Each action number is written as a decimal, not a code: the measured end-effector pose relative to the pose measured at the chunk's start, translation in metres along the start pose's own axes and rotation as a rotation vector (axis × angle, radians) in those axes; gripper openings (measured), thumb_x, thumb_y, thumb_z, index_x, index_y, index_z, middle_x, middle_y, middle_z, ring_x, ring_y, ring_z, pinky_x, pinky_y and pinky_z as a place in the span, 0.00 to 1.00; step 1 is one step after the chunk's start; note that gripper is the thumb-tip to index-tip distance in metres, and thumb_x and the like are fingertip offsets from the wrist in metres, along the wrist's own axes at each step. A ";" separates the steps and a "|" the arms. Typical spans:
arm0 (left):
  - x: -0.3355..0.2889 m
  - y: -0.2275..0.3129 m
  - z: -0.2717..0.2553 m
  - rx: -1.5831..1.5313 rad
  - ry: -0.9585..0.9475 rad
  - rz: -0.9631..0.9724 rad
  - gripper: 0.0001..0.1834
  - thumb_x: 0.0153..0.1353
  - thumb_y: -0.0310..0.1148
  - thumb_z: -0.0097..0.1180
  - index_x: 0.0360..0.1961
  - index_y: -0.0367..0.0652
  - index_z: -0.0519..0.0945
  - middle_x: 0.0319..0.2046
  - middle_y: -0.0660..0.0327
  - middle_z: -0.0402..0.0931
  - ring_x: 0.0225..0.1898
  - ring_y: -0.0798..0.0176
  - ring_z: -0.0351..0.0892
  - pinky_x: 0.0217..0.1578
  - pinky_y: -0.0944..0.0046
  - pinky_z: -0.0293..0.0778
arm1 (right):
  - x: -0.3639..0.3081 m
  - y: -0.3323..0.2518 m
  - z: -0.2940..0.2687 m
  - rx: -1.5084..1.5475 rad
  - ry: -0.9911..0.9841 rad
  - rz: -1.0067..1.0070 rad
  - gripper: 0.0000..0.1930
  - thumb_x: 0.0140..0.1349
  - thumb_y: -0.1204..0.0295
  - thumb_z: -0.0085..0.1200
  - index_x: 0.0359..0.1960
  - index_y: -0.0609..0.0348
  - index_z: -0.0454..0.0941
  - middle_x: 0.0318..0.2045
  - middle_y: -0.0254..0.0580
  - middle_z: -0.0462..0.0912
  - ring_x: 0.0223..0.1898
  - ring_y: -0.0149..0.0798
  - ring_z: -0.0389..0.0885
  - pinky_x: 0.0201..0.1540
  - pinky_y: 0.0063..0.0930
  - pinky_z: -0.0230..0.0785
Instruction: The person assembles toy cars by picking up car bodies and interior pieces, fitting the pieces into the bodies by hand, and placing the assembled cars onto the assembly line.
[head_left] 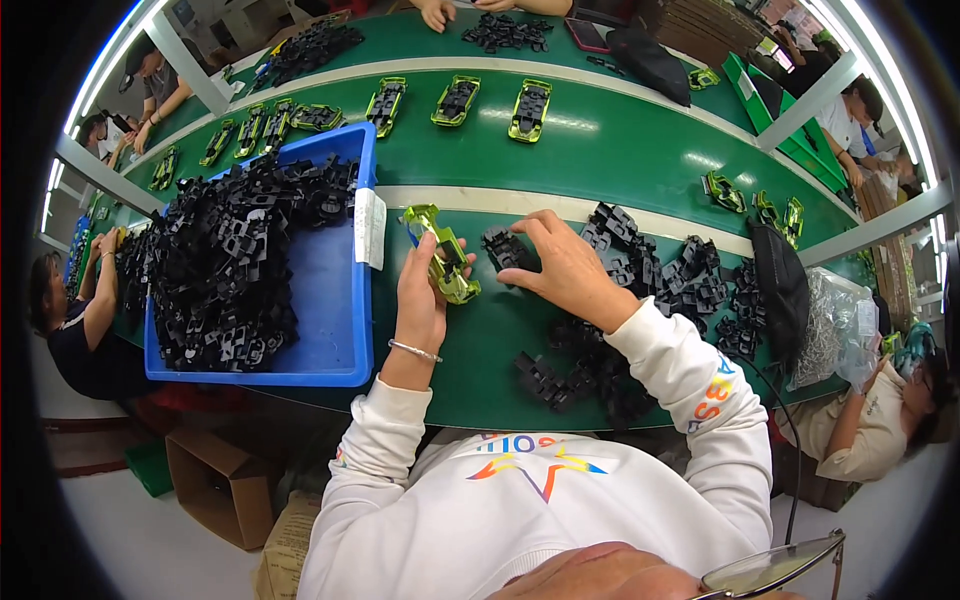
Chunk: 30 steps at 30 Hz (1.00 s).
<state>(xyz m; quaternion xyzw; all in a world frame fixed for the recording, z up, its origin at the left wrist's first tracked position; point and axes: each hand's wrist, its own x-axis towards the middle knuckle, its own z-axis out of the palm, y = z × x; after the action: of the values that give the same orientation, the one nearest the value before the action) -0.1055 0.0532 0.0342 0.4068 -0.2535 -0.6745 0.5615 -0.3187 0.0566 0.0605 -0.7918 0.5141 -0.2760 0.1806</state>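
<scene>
My left hand (418,312) grips a lime-green toy car body shell (452,275), held tilted over the table with its hollow side partly showing. To its right, my right hand (572,268) pinches a black plastic car chassis (503,250) between thumb and fingers. A small gap separates the chassis from the shell. Loose black chassis parts (692,272) lie heaped beside and beyond my right forearm. More black parts (545,382) sit close to the table's near edge, some of them hidden under my right sleeve.
A blue bin (364,310) with a pile of black parts (235,260) stands at my left. Beyond it, several green-and-black car assemblies (530,110) rest on the green belt (620,135). A black bag (778,290) hangs at the right. Other people work around the line.
</scene>
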 end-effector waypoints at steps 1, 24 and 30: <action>0.002 -0.002 0.001 0.003 -0.006 0.005 0.20 0.70 0.47 0.51 0.51 0.41 0.71 0.42 0.54 0.79 0.40 0.59 0.82 0.41 0.63 0.77 | -0.001 -0.001 0.002 0.007 -0.007 0.001 0.23 0.57 0.65 0.63 0.52 0.59 0.72 0.50 0.51 0.75 0.52 0.53 0.75 0.53 0.40 0.70; -0.030 -0.014 0.068 -0.203 -0.153 -0.012 0.28 0.75 0.55 0.32 0.53 0.43 0.73 0.44 0.59 0.79 0.44 0.62 0.82 0.46 0.59 0.80 | -0.023 -0.041 -0.020 0.128 0.208 -0.030 0.30 0.58 0.58 0.64 0.57 0.66 0.73 0.32 0.48 0.78 0.30 0.49 0.80 0.30 0.37 0.73; -0.036 -0.014 0.077 -0.184 -0.064 -0.011 0.29 0.74 0.57 0.33 0.50 0.43 0.76 0.42 0.60 0.80 0.42 0.64 0.82 0.44 0.62 0.80 | -0.024 -0.050 -0.028 -0.041 0.288 -0.110 0.32 0.56 0.58 0.65 0.57 0.65 0.71 0.32 0.47 0.77 0.30 0.47 0.80 0.30 0.37 0.73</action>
<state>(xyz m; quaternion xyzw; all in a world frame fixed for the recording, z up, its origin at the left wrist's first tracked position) -0.1756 0.0826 0.0746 0.3332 -0.2059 -0.7107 0.5844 -0.3076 0.0989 0.1050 -0.7746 0.4959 -0.3856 0.0733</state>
